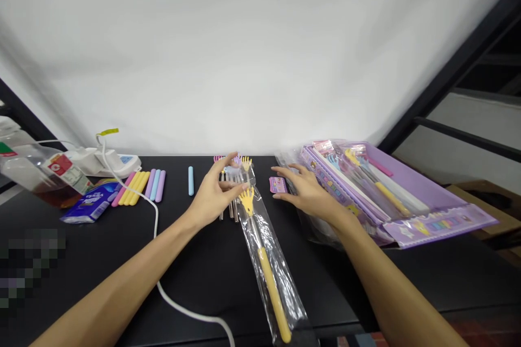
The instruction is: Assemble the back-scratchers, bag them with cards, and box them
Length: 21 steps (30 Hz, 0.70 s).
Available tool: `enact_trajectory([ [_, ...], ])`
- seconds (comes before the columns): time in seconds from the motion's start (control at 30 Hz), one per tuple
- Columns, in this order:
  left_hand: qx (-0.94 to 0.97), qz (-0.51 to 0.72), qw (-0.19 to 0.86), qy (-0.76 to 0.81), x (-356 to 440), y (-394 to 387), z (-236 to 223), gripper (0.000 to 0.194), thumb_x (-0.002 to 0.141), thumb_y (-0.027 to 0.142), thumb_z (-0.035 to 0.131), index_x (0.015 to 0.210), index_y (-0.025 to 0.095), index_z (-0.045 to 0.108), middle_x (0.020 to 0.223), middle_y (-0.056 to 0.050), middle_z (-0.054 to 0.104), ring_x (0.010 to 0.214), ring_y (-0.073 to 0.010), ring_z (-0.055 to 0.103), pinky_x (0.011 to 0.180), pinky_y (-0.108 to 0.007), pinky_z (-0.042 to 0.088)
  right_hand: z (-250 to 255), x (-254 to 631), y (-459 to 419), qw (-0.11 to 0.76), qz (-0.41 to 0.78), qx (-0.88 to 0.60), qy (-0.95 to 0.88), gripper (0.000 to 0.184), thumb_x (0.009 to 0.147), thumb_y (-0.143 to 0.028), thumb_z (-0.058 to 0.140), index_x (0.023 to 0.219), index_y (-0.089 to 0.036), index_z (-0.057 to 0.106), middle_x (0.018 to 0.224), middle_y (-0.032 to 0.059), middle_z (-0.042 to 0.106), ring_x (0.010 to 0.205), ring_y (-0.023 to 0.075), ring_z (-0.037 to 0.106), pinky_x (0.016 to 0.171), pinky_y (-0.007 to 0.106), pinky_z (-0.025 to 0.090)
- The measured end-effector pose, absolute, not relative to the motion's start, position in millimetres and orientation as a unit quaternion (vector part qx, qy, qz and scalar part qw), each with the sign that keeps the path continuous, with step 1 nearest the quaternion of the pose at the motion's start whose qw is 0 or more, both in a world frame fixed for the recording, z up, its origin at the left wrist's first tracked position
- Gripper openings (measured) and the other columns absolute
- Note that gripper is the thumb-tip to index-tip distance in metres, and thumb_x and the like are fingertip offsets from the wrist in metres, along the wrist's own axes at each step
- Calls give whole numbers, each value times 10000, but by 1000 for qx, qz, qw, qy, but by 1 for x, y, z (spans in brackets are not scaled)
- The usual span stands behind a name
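A yellow back scratcher (271, 282) lies in a clear plastic sleeve (285, 282) on the black table, its claw end away from me. My left hand (215, 192) is beside that claw, fingers apart, the thumb at the sleeve's upper part; whether it presses on the plastic I cannot tell. Partly hidden behind this hand are several back scratcher heads with metal rods (232, 209), in pink, purple and pale yellow. To the right, my right hand (307, 190) is open, thumb and fingers spread around a small pink printed card (278, 185).
Pastel handle tubes (134, 188) lie at left, with a single blue one (191, 180) apart. A white cable (157, 227) crosses the table from a power strip (126, 165). Nearby are a blue packet (91, 203) and a bottle (49, 173). At right stands a purple display box (411, 173) holding bagged scratchers.
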<state>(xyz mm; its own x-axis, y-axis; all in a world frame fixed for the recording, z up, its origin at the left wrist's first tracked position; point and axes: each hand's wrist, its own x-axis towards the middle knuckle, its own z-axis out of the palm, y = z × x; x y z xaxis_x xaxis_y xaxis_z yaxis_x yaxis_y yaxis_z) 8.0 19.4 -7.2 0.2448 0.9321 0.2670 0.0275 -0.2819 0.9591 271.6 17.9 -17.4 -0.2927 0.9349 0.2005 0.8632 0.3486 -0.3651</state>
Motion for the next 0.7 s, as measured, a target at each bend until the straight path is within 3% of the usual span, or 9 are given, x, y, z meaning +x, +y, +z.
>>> enact_trajectory([
  [0.07, 649, 469, 472, 368, 8, 19, -8, 708, 808, 321, 776, 1426, 309, 431, 1453, -103, 467, 723, -83, 702, 651, -236, 617, -19, 273, 20, 188, 90, -562, -800, 585, 926, -454, 601, 1478, -318, 460, 1466, 119, 547, 1492, 374, 280, 1155, 594, 291],
  [0.17, 647, 470, 483, 356, 9, 18, -10, 649, 808, 329, 776, 1330, 315, 391, 1395, -76, 519, 706, -90, 710, 648, -251, 619, -20, 273, 21, 188, 87, -560, -802, 559, 933, -437, 586, 1468, -323, 472, 1466, 113, 549, 1480, 368, 306, 1141, 592, 311],
  [0.33, 649, 465, 483, 360, 12, 15, -13, 344, 811, 373, 761, 942, 200, 493, 1377, -80, 571, 725, -118, 721, 576, -224, 594, -23, 273, 22, 193, 89, -553, -806, 580, 925, -422, 594, 1481, -316, 463, 1495, 100, 526, 1481, 360, 307, 1155, 575, 307],
  [0.4, 656, 455, 481, 363, 13, 13, -13, 300, 813, 380, 756, 891, 179, 548, 1374, -90, 580, 739, -144, 729, 516, -211, 567, -25, 273, 23, 193, 94, -554, -805, 566, 932, -419, 583, 1477, -321, 469, 1487, 100, 534, 1476, 369, 314, 1150, 591, 305],
  [0.47, 656, 446, 481, 372, 14, 12, -12, 299, 806, 372, 766, 988, 188, 617, 1306, -95, 628, 745, -169, 732, 495, -220, 560, -25, 273, 23, 192, 95, -554, -804, 550, 938, -406, 574, 1473, -321, 476, 1477, 100, 545, 1468, 374, 324, 1140, 604, 310],
  [0.57, 657, 428, 482, 391, 15, 10, -11, 453, 800, 362, 777, 1197, 210, 622, 1156, -99, 699, 737, -192, 727, 462, -223, 535, -23, 273, 24, 193, 93, -556, -803, 541, 940, -399, 573, 1465, -301, 490, 1469, 108, 555, 1461, 375, 330, 1133, 604, 317],
  [0.7, 667, 433, 479, 370, 15, 9, -10, 445, 809, 331, 771, 1206, 245, 589, 1295, -77, 638, 791, -180, 740, 536, -231, 556, -21, 272, 24, 201, 88, -557, -801, 520, 942, -430, 570, 1440, -292, 519, 1464, 98, 564, 1442, 365, 354, 1142, 591, 315],
])
